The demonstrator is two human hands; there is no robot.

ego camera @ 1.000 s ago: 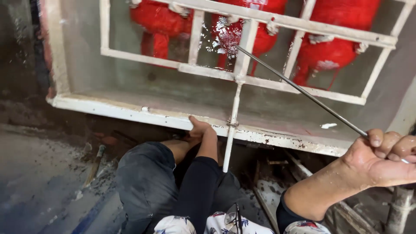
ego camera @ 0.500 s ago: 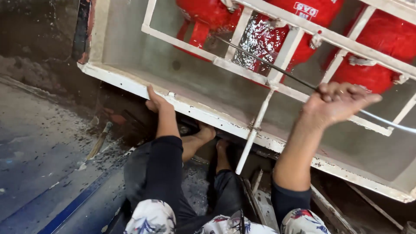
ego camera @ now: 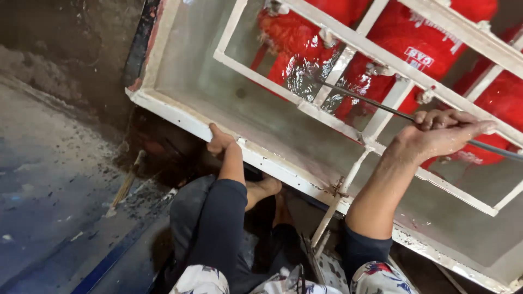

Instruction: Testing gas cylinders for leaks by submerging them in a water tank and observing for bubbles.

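Hands apart: right hand clamped on thin rod, left hand gripping frame edge.

I'm looking down at a rough concrete floor, grey w/ a bluish cast, strewn w/ grit, dust & small debris. A blue stripe runs diagonally across it at the bottom left. Upper left is a dark, dirty wall, crumbly grey buildup along its base. A dark rusty upright strip stands at the wall's edge. Below that, a shadowed recess w/ reddish-brown grime. Light is dim & flat, brighter toward the right.
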